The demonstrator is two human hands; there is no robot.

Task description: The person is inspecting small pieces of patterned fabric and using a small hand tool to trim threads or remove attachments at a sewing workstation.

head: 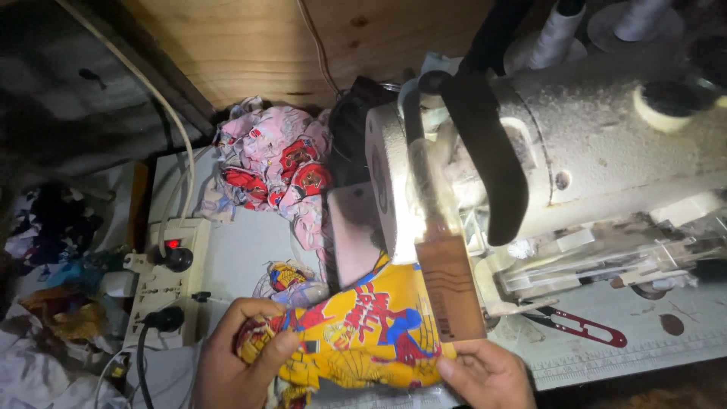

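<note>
A yellow printed cloth piece [363, 329] with red and blue cartoon figures lies on the sewing table just under the head of a white sewing machine [575, 144]. My left hand [238, 363] grips the cloth's left end, bunching it. My right hand [485, 375] holds its right lower edge, thumb on top. The needle area is hidden behind the machine head and a lit brown plate [452, 288].
A pile of pink printed cloth [276, 163] lies at the back of the table. A white power strip [168, 280] with black plugs sits at the left. Red-handled thread snips [587, 328] rest at the right. Thread cones [556, 30] stand behind the machine. Fabric scraps [53, 303] lie at far left.
</note>
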